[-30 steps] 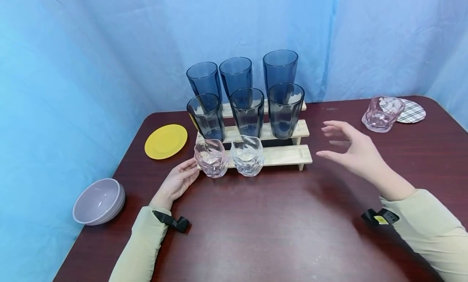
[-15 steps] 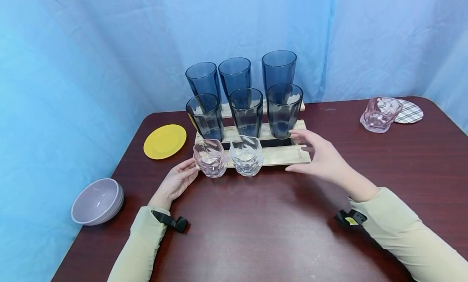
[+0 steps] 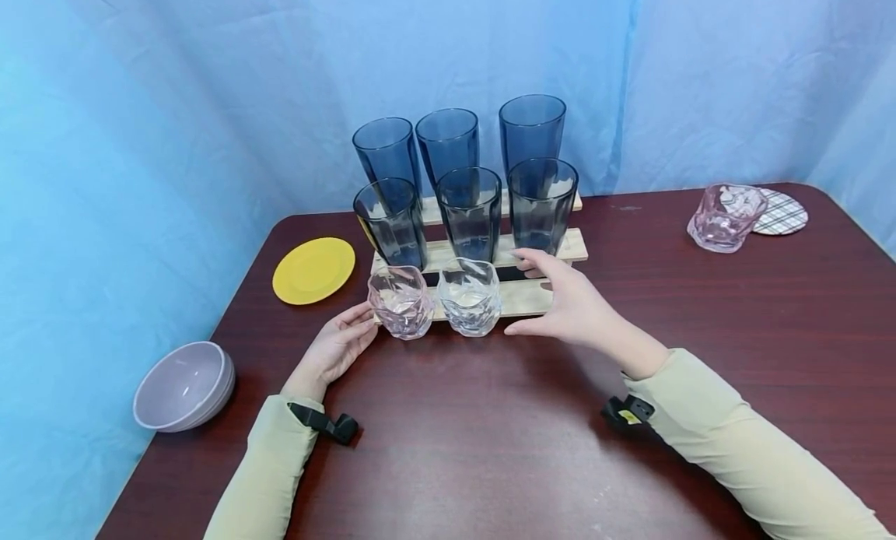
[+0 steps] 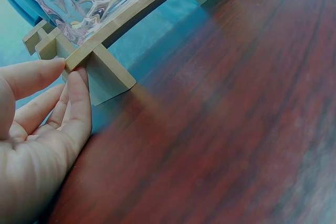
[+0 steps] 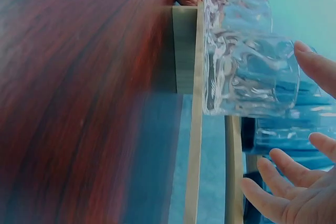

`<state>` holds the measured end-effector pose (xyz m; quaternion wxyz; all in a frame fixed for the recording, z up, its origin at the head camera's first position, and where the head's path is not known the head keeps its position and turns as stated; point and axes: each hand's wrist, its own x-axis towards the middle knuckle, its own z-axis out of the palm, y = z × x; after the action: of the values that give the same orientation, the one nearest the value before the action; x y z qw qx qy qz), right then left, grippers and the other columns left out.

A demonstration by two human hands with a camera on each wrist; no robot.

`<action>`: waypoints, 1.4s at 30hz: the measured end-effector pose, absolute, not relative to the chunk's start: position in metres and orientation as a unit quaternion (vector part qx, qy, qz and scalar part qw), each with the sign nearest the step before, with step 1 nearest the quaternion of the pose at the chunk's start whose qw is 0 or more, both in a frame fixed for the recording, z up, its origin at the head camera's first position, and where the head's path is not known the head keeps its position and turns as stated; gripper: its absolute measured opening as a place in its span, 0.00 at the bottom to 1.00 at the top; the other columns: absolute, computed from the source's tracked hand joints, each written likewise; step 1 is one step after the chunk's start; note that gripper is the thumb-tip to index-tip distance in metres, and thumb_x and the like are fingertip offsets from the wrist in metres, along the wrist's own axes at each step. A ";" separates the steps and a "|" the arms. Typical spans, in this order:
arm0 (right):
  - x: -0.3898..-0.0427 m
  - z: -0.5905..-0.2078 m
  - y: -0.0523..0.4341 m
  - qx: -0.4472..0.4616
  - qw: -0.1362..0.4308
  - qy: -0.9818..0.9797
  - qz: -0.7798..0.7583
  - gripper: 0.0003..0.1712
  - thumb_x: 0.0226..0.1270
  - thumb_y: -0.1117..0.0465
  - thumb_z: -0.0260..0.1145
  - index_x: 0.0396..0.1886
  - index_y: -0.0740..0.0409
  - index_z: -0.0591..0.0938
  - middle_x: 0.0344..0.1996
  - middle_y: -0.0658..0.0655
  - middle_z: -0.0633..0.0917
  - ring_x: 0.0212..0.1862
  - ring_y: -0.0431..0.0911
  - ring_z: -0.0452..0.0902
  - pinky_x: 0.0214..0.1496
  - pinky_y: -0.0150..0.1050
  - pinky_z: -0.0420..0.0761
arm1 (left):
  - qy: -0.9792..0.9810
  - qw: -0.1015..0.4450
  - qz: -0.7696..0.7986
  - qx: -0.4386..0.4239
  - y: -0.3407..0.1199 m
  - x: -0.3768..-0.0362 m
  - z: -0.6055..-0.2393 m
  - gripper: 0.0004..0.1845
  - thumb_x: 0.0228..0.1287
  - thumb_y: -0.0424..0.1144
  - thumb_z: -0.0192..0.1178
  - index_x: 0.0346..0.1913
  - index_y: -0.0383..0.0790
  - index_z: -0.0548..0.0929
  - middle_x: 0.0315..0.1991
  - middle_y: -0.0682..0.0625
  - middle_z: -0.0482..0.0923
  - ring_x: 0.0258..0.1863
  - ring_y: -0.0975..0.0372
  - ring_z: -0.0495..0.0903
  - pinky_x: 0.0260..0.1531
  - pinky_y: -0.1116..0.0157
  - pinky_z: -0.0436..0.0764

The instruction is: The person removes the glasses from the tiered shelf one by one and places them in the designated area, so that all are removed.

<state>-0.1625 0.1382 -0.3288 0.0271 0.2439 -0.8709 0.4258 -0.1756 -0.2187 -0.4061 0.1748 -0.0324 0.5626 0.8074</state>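
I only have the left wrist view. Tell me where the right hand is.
Observer: The right hand hovers open over the wooden rack's lowest step, right of a clear glass, holding nothing.
Operator: Name the glass above my fingers.
Observer: A pink glass, at that step's left end, beside the clear one.
Operator: List the rack's other load.
Observer: Six tall dark tumblers, three on each upper step.

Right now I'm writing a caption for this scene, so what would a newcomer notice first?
Six dark blue tumblers fill the upper tiers of a wooden stepped rack at the table's back. On its lowest step sit a pink glass and a clear glass, flanked by the left hand and open right hand.
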 end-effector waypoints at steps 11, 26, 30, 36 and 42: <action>-0.167 -0.339 0.115 0.252 0.024 -0.869 0.426 0.56 0.36 0.57 0.83 0.67 0.59 0.65 0.58 0.62 0.75 0.59 0.56 0.72 0.60 0.54 0.72 | 0.549 0.168 0.817 0.052 -0.233 -0.179 -0.432 0.42 0.60 0.33 0.64 0.72 0.28 0.52 0.50 0.53 0.70 0.47 0.70 0.76 0.51 0.75 0.76; -0.172 -0.344 0.101 0.236 0.038 -0.878 0.414 0.55 0.37 0.54 0.82 0.67 0.58 0.66 0.61 0.61 0.73 0.59 0.54 0.71 0.62 0.50 0.72 | 0.559 0.175 0.810 -0.039 -0.221 -0.173 -0.404 0.31 0.69 0.20 0.38 0.73 0.28 0.44 0.44 0.56 0.73 0.41 0.71 0.78 0.45 0.77 0.77; -0.172 -0.345 0.098 0.235 0.038 -0.876 0.419 0.54 0.39 0.54 0.81 0.67 0.58 0.66 0.62 0.61 0.72 0.58 0.55 0.72 0.61 0.50 0.72 | 0.563 0.174 0.807 -0.036 -0.222 -0.175 -0.408 0.31 0.69 0.20 0.38 0.73 0.28 0.44 0.45 0.56 0.73 0.41 0.72 0.78 0.45 0.77 0.77; -0.172 -0.345 0.096 0.226 0.042 -0.878 0.420 0.52 0.40 0.54 0.81 0.67 0.57 0.67 0.63 0.62 0.72 0.59 0.54 0.72 0.61 0.50 0.72 | 0.561 0.172 0.809 -0.024 -0.221 -0.177 -0.410 0.31 0.69 0.19 0.39 0.72 0.26 0.44 0.44 0.56 0.74 0.41 0.71 0.78 0.45 0.77 0.77; -0.172 -0.346 0.094 0.220 0.042 -0.878 0.422 0.52 0.40 0.54 0.81 0.67 0.55 0.66 0.55 0.59 0.77 0.56 0.53 0.73 0.59 0.50 0.74 | 0.563 0.169 0.808 -0.030 -0.219 -0.176 -0.408 0.30 0.68 0.20 0.41 0.72 0.27 0.47 0.44 0.56 0.73 0.40 0.71 0.78 0.45 0.76 0.77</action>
<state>-0.1723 0.0942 -0.3465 0.0424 0.2204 -0.8783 0.4222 -0.1760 -0.2191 -0.4078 0.1690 -0.0297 0.5631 0.8084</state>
